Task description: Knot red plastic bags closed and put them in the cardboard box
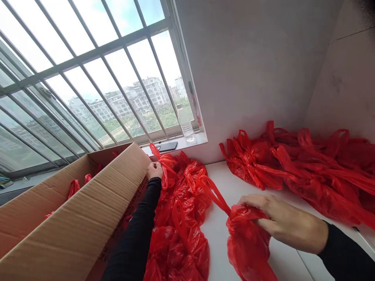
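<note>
My right hand (279, 220) is closed around the gathered top of a red plastic bag (249, 246), which hangs bulging over the white surface. What fills the bag cannot be made out. One of its handle loops stretches up and to the left. At the corner of the cardboard box, my left hand (154, 171) has its fingers curled and pinched on the neck of another red plastic bag (168, 164). Below it, along the box's side, lies a pile of knotted red bags (184, 234).
The open cardboard box (96, 203) on the left has red bags inside. More red bags (310, 168) are heaped along the wall at right. A clear bottle (185, 121) and a dark phone (168, 146) sit on the sill of the barred window (99, 50). The work surface (218, 230) is white.
</note>
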Motion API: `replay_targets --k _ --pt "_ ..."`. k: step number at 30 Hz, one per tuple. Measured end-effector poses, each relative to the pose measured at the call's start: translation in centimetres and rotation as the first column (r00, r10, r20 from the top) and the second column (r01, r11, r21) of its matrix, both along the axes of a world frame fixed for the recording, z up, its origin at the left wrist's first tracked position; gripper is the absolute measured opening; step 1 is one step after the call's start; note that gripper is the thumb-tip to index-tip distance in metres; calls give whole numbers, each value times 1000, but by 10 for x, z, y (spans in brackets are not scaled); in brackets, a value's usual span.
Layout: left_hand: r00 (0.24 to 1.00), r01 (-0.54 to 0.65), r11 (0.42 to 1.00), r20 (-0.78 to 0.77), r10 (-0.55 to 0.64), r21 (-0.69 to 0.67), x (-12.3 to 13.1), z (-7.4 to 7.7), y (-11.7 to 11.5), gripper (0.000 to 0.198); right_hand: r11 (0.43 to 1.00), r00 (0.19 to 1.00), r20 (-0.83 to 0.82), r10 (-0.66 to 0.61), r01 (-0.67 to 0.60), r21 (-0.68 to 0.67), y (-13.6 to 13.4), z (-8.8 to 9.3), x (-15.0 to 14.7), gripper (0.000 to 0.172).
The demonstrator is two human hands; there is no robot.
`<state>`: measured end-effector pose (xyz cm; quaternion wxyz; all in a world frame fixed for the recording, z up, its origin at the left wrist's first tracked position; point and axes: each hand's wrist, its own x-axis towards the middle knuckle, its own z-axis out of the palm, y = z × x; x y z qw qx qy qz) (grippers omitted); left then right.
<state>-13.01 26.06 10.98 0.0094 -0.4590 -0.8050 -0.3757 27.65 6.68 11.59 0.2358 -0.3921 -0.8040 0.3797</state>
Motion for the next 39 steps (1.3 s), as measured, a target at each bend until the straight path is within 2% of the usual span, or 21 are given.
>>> replay_targets --k 3,8,11,17,21,24,27,30,32,34,39 --pt "999 -44 998 -33 43 -53 1 -17 -7 30 1000 1000 9 -12 12 -7 -1 2 -1 27" --pt "971 -231 964 -100 219 -132 -4 -41 -22 38 998 996 60 -64 65 -12 -7 12 -2 27" --pt "967 -246 959 -109 232 -144 -10 -42 -25 32 997 994 78 -77 79 -17 -10 15 -3 25" --pt "966 -237 970 -121 230 -48 -10 -38 -25 33 997 995 71 -67 69 -22 -11 17 -6 25" --pt "973 -185 983 -139 184 5 17 -34 -32 41 997 994 78 -77 79 -18 -10 17 -7 27" --pt "975 -44 997 -214 55 55 53 -29 -36 43 997 992 99 -74 76 -15 -9 12 -7 29" --pt "952 163 986 -258 -164 -26 91 -35 -32 31 997 990 125 -72 73 -1 -9 5 -7 32" --pt "946 221 965 -211 -247 -139 114 -48 -22 30 996 985 148 -88 84 32 -10 -3 -4 41" --pt "957 215 961 -161 -243 -172 115 -51 -13 28 994 982 155 -107 100 53 -12 -8 -1 47" --pt "964 220 963 -113 -239 -156 109 -47 -5 25 989 980 146 -137 128 75 -14 -12 2 50" --pt "973 227 974 -52 -226 17 89 -13 6 28 986 980 124 -154 145 77 -16 -12 6 49"
